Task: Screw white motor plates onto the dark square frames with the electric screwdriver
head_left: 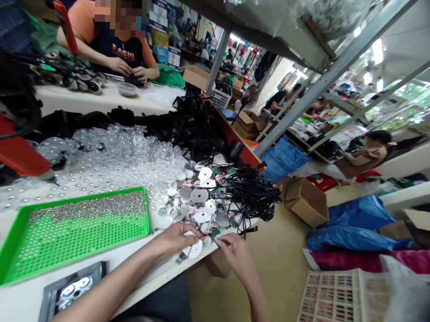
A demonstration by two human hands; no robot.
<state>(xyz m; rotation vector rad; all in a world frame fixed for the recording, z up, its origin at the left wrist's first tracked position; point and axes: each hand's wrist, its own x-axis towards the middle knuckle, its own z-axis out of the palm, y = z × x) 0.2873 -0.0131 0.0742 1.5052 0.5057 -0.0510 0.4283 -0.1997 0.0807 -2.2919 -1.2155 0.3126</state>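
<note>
My left hand (174, 240) lies at the near edge of a heap of white discs wired to small green circuit boards (202, 203), its fingertips on one white disc (194, 249). My right hand (234, 257) is close by, its fingertips at the heap's edge among thin wires and a small green board (215, 233). I cannot tell whether those fingers grip anything. A tangle of black cables (251, 191) spreads from the heap toward the far right.
A green perforated tray (146, 215) lies left of my hands, with clear plastic blister sheets (111, 161) behind it. A grey framed tray (70, 287) sits near the table edge. Across the table, a co-worker's hands (129, 69) work on a black item. Cardboard boxes (306, 203) and blue bags (354, 229) stand on the floor.
</note>
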